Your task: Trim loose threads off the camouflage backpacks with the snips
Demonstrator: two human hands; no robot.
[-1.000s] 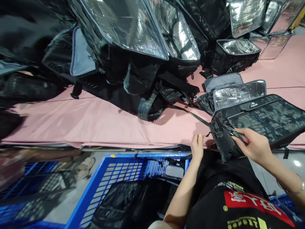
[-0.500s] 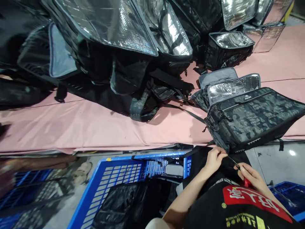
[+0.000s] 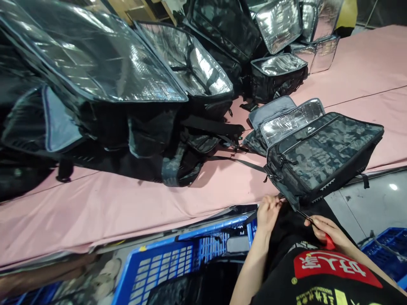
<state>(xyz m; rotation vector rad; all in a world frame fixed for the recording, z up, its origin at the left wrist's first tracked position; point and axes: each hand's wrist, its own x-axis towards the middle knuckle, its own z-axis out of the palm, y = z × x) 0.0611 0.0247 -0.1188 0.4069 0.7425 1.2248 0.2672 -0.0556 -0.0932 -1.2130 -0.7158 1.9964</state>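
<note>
A camouflage cooler bag lies tilted at the table's front edge, its silver-lined lid folded back. At its lower left corner, my left hand is closed, pinching a black strap of the bag. My right hand, also closed, grips what look like red-handled scissors. Their slim dark tip points up at the bag's bottom corner, and the fingers hide part of them. Whether the tip touches the fabric I cannot tell.
Several dark bags with silver linings crowd the left and back of the pink-covered table. Below the edge stands a blue plastic crate with black bags inside. Another blue crate is at right. Another person's arm shows at lower left.
My left hand has moved left and away from the tool, onto the strap. More of the red handle shows in my right hand. The view has shifted and tilted.
</note>
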